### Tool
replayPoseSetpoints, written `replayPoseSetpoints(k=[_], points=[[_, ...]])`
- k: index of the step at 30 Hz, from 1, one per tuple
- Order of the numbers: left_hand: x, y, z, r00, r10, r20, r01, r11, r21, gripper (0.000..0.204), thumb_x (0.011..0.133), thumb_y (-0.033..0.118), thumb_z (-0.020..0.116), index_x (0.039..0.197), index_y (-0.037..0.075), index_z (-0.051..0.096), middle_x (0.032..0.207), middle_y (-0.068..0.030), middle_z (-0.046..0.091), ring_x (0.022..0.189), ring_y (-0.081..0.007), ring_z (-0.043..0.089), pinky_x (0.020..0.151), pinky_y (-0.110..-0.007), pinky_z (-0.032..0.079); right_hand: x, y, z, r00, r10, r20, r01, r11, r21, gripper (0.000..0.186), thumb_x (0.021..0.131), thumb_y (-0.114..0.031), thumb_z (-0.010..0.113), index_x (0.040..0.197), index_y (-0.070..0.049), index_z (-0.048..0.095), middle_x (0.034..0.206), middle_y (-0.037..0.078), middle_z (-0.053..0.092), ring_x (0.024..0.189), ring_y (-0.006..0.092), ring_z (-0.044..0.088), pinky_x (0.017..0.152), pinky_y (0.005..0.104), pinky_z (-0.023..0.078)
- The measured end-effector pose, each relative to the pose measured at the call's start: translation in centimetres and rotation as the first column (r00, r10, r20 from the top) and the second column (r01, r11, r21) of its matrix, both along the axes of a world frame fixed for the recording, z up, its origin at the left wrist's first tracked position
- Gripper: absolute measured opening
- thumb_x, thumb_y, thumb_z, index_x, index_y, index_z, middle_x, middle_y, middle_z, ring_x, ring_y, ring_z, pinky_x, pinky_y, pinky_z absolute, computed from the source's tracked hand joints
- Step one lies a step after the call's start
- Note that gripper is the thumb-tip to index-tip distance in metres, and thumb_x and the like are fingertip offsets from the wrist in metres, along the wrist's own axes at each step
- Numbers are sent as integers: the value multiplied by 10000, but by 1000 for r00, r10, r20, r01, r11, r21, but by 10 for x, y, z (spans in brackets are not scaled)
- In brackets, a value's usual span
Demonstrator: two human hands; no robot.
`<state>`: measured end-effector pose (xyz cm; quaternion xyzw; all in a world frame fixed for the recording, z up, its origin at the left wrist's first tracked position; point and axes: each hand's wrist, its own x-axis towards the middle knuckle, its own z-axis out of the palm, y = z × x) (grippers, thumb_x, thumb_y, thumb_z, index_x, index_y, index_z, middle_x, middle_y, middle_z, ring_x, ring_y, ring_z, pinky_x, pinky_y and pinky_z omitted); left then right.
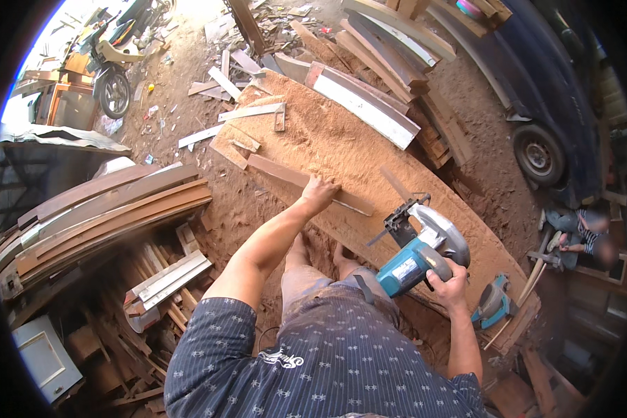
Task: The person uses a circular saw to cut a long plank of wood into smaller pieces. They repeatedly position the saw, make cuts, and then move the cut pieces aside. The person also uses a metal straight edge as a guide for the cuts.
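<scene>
My left hand point(318, 193) presses down on a short brown wooden board point(279, 171), its fingers curled over the top edge. The board lies along the near edge of a sawdust-covered workbench point(306, 104). In my right hand point(449, 284) is the rear handle of a teal circular saw point(405, 267) with a silver blade guard. The saw is held over the bench to the right of the board, apart from it. Its base plate is tipped up on the board's side. I cannot tell whether the blade is turning.
Another teal power tool point(492, 301) sits at the bench's right end. An L-shaped square point(258, 111) lies on the far left part. Stacked planks point(104, 223) stand at left, more timber point(383, 63) beyond the bench. A dark blue vehicle point(508, 63) and a seated person point(578, 233) are at right.
</scene>
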<state>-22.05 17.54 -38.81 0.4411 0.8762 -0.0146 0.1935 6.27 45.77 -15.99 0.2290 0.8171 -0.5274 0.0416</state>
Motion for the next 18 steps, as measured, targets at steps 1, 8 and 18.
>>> replayPoseSetpoints(k=[1,8,18], points=[[2,4,8,1000,2,5,-2,1000,9,538,820,263,800,1312,185,596,1243,-75,646,1188,-342,617,1010,-522,444,1,2,-4,1000,-5,20,5,1000,-1,302,811,-144,756,1042,49,729,819,69,737,729,118,661,704,297,535],[-30,-15,30,994,82,74,-80,996,-26,558,816,274,801,1331,207,595,1279,-46,653,1215,-316,607,1031,-494,437,-17,4,-3,998,56,-2,-56,997,-43,313,810,-153,762,1050,44,731,844,84,754,753,131,687,716,305,545],[65,-8,27,885,441,149,-457,764,455,666,870,263,771,1452,80,505,1317,-133,629,1267,-362,570,1086,-475,435,-31,17,-38,981,192,-1,-192,981,0,358,781,-249,781,1030,8,751,812,143,757,731,203,735,692,339,567]])
